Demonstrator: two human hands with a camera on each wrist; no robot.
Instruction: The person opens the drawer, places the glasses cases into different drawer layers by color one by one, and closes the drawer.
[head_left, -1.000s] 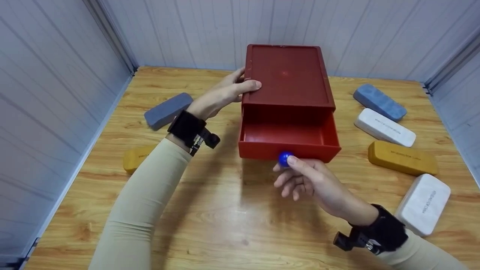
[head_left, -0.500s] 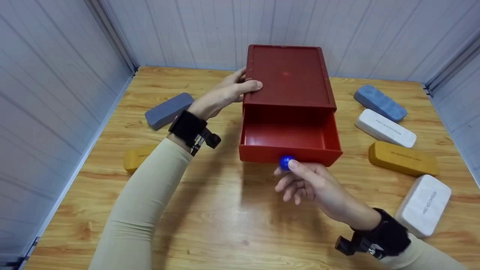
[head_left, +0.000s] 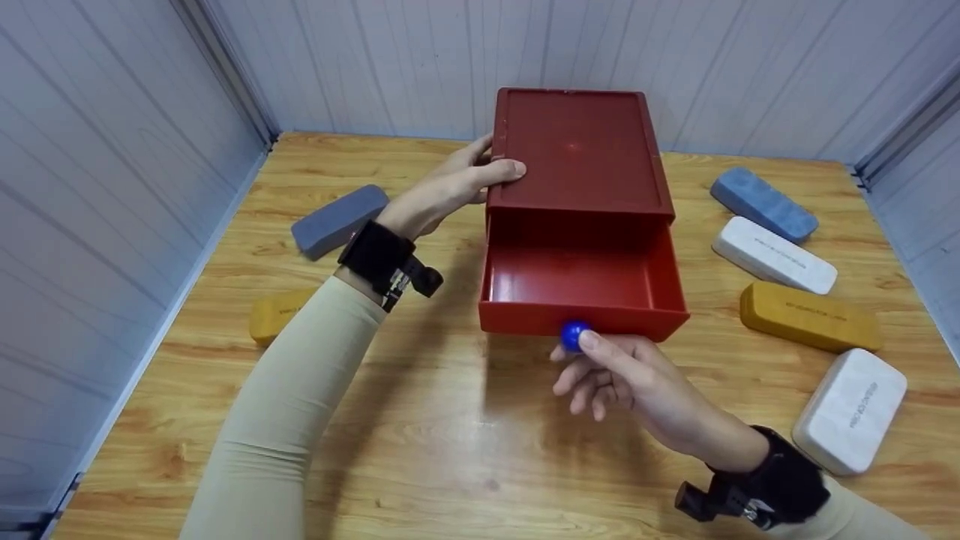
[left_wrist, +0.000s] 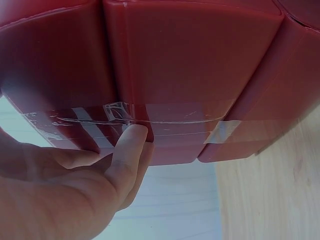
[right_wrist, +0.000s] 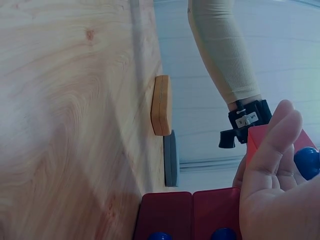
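Observation:
A red plastic drawer cabinet [head_left: 581, 154] stands in the middle, its top drawer [head_left: 574, 274] pulled out with nothing visible inside. My left hand [head_left: 454, 184] holds the cabinet's left side, thumb over the top edge; the left wrist view shows fingertips on the side wall [left_wrist: 195, 55], near clear tape. With thumb and finger, my right hand [head_left: 637, 379] pinches the round blue knob [head_left: 574, 335] of that drawer. Its other fingers hang loosely bent below the drawer front. Two lower drawer fronts [right_wrist: 167, 212] with blue knobs show in the right wrist view, both closed.
On the right of the wooden table lie a blue case-like block [head_left: 763, 204], two white ones [head_left: 776, 255] and a yellow one [head_left: 810, 315]. On the left lie a grey-blue block [head_left: 337, 221] and a yellow one [head_left: 277, 315]. Pale panel walls [head_left: 390, 67] enclose the table.
My right hand has moved toward me with the knob, and the top drawer has slid slightly further out. The left hand and the cabinet body stay in place.

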